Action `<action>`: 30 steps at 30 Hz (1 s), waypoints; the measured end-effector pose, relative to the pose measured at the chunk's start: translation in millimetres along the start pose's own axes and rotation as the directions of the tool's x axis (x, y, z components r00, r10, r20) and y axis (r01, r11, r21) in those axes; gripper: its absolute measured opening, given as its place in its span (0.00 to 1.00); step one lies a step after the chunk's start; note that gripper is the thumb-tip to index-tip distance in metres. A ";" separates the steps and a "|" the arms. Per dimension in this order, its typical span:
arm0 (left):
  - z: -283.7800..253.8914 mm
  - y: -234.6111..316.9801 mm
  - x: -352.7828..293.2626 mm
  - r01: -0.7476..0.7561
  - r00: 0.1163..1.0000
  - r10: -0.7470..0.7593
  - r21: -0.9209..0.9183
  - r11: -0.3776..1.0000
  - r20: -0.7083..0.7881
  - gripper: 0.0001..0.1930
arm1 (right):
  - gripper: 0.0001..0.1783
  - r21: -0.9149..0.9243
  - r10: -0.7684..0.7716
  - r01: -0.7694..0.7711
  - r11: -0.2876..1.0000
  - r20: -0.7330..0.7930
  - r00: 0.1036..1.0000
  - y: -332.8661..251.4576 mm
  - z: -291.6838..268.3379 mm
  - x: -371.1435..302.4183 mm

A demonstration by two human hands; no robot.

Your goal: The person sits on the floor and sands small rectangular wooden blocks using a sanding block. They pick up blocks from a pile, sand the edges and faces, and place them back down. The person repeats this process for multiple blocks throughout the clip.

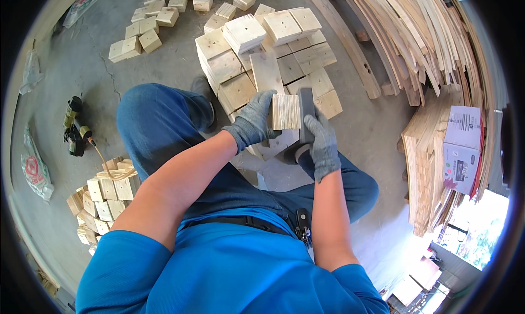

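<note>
In grey gloves, both my hands meet between my knees, close to a low stack of pale wooden blocks [238, 89]. My left hand [254, 117] is closed round the left side of a wooden block [286, 112], whose fine layered edges face up. My right hand [321, 141] grips a dark grey flat bar [306, 109] that stands against the right side of that block. Its exact kind I cannot make out. Just beyond the held block, a longer pale board [266, 72] lies on the stack. The fingers beneath the held block are partly hidden.
More wooden blocks [149, 25] lie on the floor at the far left. A nail gun [74, 127] with a hose [104, 160] rests at left, near another block pile [106, 199]. Long planks [391, 35] and a cardboard box [462, 150] stand at right.
</note>
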State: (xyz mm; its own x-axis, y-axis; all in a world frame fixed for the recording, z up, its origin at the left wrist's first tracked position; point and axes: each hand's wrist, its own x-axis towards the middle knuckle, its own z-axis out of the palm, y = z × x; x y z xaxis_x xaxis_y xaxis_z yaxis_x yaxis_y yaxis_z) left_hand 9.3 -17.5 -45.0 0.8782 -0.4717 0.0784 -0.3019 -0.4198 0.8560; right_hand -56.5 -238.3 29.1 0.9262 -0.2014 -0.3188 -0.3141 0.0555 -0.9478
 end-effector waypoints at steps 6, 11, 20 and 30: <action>-0.7 -1.4 -0.6 -0.011 1.000 0.011 -0.019 1.000 -0.020 0.55 | 0.42 -0.308 -0.132 0.160 0.938 0.111 0.985 -41.3 23.8 55.2; -0.9 -5.0 -2.1 -0.017 1.000 0.017 0.001 1.000 -0.021 0.55 | 0.43 -0.608 -0.303 0.274 0.745 0.057 0.951 -16.7 16.8 21.3; -2.6 3.6 -2.1 0.024 1.000 -0.025 -0.047 0.999 -0.015 0.53 | 0.46 -0.899 -0.397 0.253 0.358 0.099 0.913 3.5 4.4 -89.3; -1.2 3.6 -1.7 0.064 0.998 -0.064 -0.073 0.995 0.004 0.56 | 0.41 -0.948 -0.381 0.201 0.248 0.095 0.920 -36.5 37.9 23.0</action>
State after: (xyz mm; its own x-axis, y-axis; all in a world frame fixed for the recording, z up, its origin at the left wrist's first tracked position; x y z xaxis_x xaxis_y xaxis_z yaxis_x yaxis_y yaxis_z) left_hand 7.2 -17.3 -41.4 0.8945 -0.4465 0.0214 -0.2169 -0.3915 0.8942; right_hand -15.8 -207.9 55.9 0.9913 -0.1131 0.0668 -0.0894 -0.9536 -0.2876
